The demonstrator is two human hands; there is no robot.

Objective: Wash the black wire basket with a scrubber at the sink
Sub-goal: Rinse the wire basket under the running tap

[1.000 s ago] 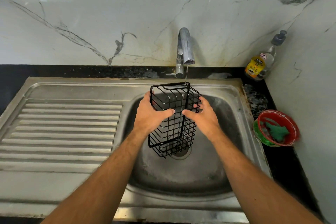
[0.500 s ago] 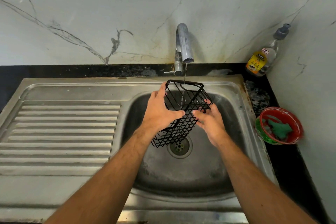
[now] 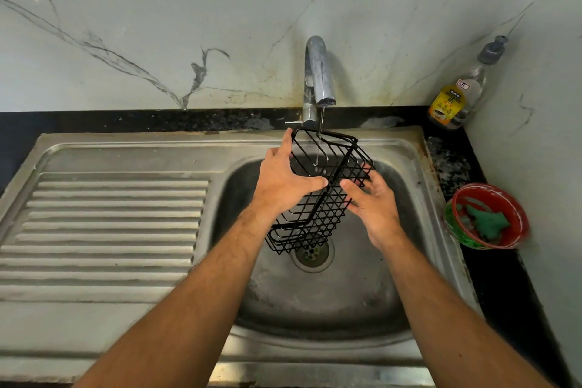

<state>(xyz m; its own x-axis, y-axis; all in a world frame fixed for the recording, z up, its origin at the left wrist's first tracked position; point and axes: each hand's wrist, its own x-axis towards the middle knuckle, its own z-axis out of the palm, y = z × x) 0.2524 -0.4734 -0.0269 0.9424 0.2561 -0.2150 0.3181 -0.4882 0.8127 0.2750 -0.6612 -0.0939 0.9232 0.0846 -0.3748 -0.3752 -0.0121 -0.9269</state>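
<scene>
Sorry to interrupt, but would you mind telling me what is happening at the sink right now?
A person is rinsing a black wire basket over the sink basin, under a thin stream from the tap. The left hand grips it; the right hand touches its mesh. The green scrubber lies unused in a red bowl.

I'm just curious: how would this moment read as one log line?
step: rinsing | black wire basket tilted under tap | left hand grips | right hand supports | scrubber unused
</scene>
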